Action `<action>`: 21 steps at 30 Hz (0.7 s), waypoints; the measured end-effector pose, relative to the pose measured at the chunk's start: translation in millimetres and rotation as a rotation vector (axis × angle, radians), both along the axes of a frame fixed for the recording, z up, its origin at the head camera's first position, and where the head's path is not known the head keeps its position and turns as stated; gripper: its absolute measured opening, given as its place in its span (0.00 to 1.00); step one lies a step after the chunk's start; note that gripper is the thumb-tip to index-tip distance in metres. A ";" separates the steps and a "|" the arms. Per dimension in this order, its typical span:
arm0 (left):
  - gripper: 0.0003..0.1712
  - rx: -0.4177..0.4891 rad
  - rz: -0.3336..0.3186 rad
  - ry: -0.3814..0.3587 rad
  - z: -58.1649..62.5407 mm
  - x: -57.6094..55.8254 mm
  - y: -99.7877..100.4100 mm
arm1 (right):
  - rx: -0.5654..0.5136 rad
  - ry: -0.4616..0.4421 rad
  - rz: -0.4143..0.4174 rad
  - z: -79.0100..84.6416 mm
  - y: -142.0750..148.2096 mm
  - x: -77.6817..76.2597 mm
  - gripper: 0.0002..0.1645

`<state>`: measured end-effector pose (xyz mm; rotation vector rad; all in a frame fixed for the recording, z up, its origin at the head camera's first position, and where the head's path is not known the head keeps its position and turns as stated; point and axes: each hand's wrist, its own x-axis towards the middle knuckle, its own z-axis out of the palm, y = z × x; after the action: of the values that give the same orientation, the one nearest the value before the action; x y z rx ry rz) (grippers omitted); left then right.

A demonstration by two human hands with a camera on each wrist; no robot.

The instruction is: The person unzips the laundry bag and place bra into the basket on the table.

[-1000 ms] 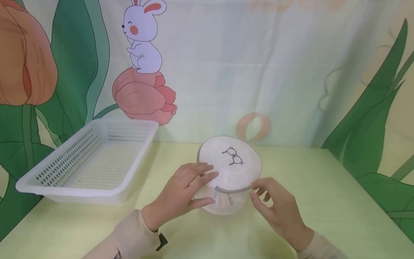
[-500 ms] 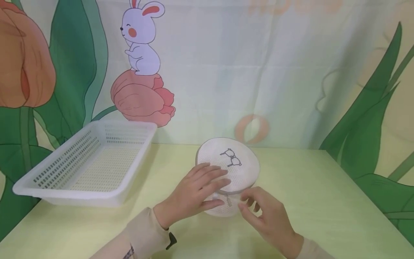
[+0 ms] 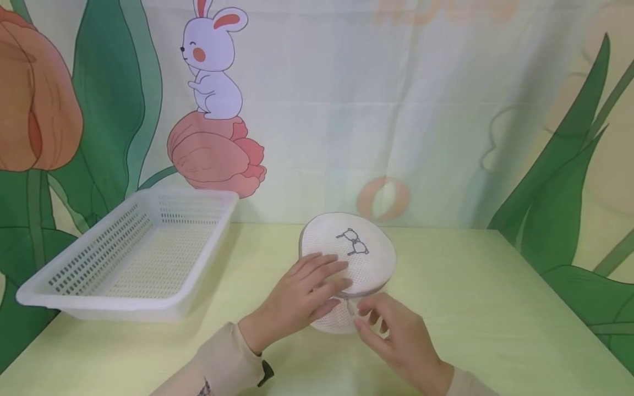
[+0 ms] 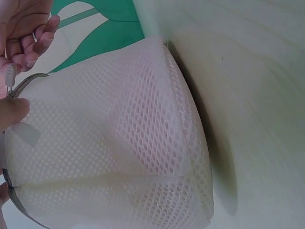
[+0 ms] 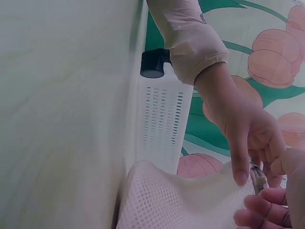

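Observation:
A white mesh laundry bag [image 3: 373, 269] with a glasses drawing on its round top stands on the table. My left hand [image 3: 302, 294] lays its fingers over the near left of the top, thumb beneath the grey zipper rim, gripping that edge. In the left wrist view the thumb [image 4: 15, 112] presses the mesh just below the zipper. The zipper pull [image 4: 10, 75] sticks out beside it. My right hand [image 3: 398, 335] is at the bag's near right, thumb and curved forefinger apart, close by the pull. In the right wrist view its fingers [image 5: 262, 210] are near the zipper slider [image 5: 259, 179].
A white plastic basket [image 3: 190, 291] with slotted walls stands on the left of the pale green table [image 3: 470, 308]. Behind the table hangs a curtain [image 3: 307, 110] printed with tulips and a rabbit. A dark object [image 3: 266, 373] shows at the left cuff.
My left hand has moved right, farther over the bag's top, and the top has tipped down at the front. My right hand has moved left from the rim's right side towards the zipper pull.

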<state>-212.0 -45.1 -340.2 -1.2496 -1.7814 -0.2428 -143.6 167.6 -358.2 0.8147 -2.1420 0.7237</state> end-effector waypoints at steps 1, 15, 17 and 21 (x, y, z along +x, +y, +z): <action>0.17 0.004 0.004 0.002 -0.5 -0.1 0.3 | 0.002 -0.001 -0.005 -0.4 -0.8 -0.3 0.12; 0.16 0.086 0.053 0.039 -6.8 -2.3 2.2 | -0.018 -0.001 -0.110 1.2 -13.1 -8.2 0.11; 0.17 0.099 0.053 0.047 -7.1 -2.2 2.3 | -0.019 0.003 -0.123 1.6 -14.7 -9.3 0.11; 0.19 0.120 0.051 0.066 -7.9 -2.3 2.7 | -0.012 0.008 -0.142 2.0 -17.0 -12.1 0.09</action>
<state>-214.3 -42.4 -348.0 -1.1142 -1.7143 -0.2718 -155.7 150.6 -356.3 0.6502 -2.1610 0.6579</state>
